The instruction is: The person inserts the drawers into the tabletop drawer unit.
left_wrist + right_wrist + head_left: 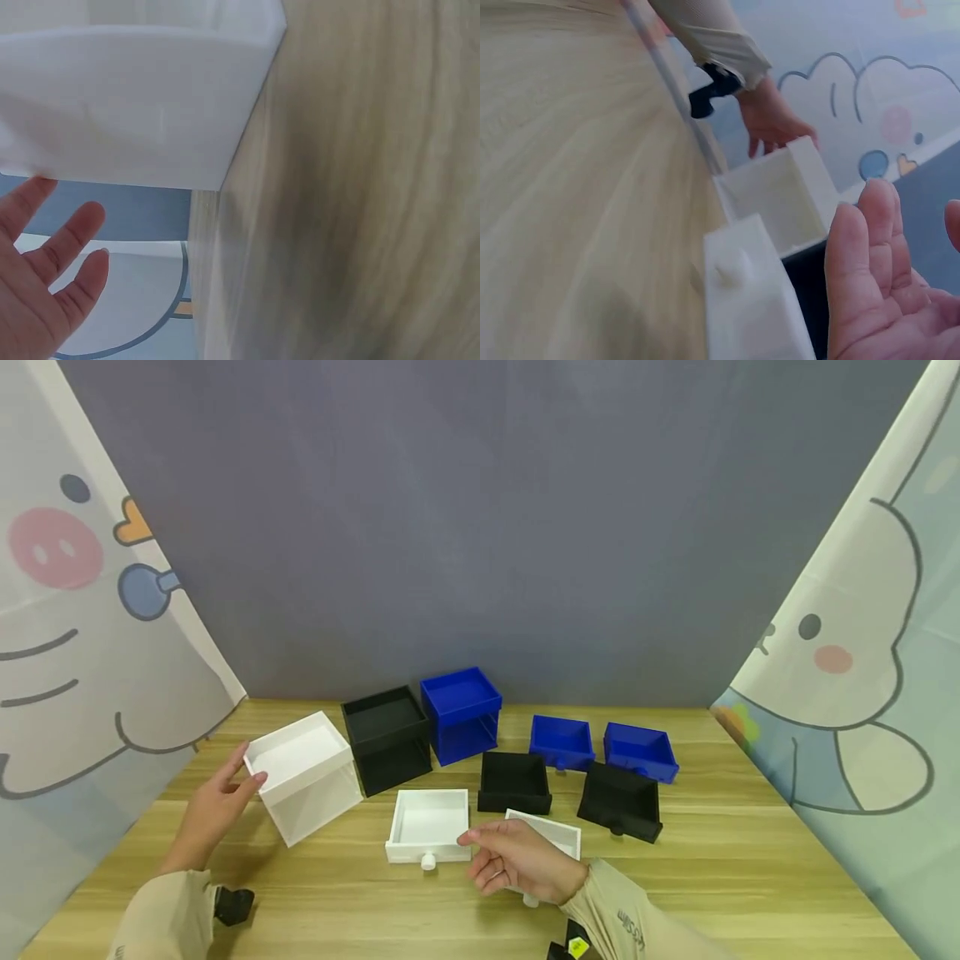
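My left hand [213,810] rests loosely against the near left corner of a white box [306,775], thumb at its front edge, not clenched round it; my right hand [528,860] holds nothing, its fingers relaxed over a second white drawer [557,835], which it partly covers. Just beside that, the first white drawer [431,820] sits on the wooden table [360,902], its round knob [428,862] towards me. I judge box and drawers to be light, stiff, smooth plastic, a little slippery and perhaps brittle at the thin walls; I would hold the box across both side walls, and a drawer by its sides or knob. The left wrist view shows what the head view hides: one fingertip meeting the box's side wall, two others clear of it. The right wrist view looks into the box's hollow front. Only the head view shows the blue box [461,718] and blue drawers [562,739].
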A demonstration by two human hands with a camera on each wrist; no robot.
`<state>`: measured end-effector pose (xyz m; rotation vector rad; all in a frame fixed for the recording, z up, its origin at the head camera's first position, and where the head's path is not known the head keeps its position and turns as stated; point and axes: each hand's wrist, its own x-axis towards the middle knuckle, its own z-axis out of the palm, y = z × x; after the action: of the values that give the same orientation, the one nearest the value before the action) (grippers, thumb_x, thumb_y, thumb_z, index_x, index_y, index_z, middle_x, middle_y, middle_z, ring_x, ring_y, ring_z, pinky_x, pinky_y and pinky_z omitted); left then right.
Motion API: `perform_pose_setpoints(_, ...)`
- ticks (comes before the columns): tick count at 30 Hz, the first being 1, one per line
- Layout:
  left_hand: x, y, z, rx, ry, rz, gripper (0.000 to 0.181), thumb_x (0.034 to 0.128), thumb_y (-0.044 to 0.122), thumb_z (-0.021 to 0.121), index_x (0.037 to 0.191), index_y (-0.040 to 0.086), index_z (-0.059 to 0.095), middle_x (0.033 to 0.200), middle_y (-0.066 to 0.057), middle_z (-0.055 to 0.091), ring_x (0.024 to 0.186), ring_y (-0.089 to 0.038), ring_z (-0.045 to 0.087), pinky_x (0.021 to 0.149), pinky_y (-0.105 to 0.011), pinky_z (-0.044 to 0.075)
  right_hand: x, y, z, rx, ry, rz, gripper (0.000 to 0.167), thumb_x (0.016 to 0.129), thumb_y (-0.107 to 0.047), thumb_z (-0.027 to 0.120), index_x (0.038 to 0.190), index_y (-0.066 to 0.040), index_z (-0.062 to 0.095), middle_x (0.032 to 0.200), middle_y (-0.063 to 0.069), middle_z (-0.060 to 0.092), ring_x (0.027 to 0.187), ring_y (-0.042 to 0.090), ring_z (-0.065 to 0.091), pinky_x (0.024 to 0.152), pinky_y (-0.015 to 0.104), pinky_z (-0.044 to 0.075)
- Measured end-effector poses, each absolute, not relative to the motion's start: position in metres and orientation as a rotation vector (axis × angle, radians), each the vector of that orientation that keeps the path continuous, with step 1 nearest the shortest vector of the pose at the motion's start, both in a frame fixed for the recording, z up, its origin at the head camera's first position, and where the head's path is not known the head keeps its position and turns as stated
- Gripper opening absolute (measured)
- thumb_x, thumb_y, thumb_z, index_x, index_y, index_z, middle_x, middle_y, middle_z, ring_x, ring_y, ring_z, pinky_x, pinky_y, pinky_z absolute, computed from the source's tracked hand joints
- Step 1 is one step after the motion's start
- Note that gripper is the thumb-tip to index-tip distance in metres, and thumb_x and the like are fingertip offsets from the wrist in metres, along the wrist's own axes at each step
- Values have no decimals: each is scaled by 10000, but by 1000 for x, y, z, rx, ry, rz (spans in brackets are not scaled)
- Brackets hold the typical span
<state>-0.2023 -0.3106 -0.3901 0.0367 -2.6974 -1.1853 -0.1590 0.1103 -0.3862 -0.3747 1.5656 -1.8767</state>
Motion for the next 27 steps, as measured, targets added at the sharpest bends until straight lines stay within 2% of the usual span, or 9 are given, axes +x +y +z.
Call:
perform_pose_setpoints(2, -202, -311, -391, 16, -2677, -1183, 715, 994, 347, 496, 1521, 29, 132, 1409, -390, 307, 977, -447, 572, 685, -398, 468, -158, 103, -389, -339, 1588, -1844, 464, 1002, -222, 488, 1283, 148, 472, 721, -49, 659, 593, 25, 619, 604, 190, 517)
perform_pose_setpoints(4, -202, -312, -391, 6, -2660, -1184, 709, 992, 319, 511, 1514, 8, 147, 1389, -392, 337, 884, -296, 599, 655, -337, 454, -156, 96, -391, -305, 1629, -1809, 449, 1002, -243, 483, 1277, 111, 501, 712, -33, 646, 574, 38, 607, 594, 211, 521)
perform_pose_setpoints(8, -203, -312, -391, 11, -2649, -1217, 714, 988, 295, 528, 1512, -5, 148, 1371, -394, 363, 793, -90, 541, 642, -290, 445, -153, 83, -396, -272, 1682, -1743, 443, 998, -287, 465, 1269, 56, 533, 695, -6, 626, 544, 56, 588, 564, 237, 521)
perform_pose_setpoints(16, -205, -310, -393, -24, -2574, -1382, 699, 994, 226, 527, 1507, -24, 124, 1363, -439, 325, 716, 11, 563, 644, -180, 457, -152, 66, -410, -256, 1678, -1676, 333, 973, -283, 490, 1174, -25, 554, 658, -4, 614, 534, 63, 580, 514, 236, 490)
perform_pose_setpoints(21, -206, -309, -396, -36, -2524, -1441, 683, 993, 190, 523, 1501, -30, 123, 1337, -453, 341, 740, 82, 520, 647, -198, 477, -152, 62, -418, -243, 1626, -1609, 286, 976, -309, 489, 1125, -66, 510, 674, -3, 613, 551, 83, 578, 492, 245, 483)
perform_pose_setpoints(27, -205, -310, -395, -15, -2543, -1451, 696, 996, 214, 518, 1513, -4, 105, 1346, -435, 351, 743, 55, 528, 660, -225, 480, -154, 60, -423, -201, 1607, -1618, 284, 975, -303, 478, 1101, -50, 503, 664, -5, 605, 548, 85, 575, 491, 247, 487)
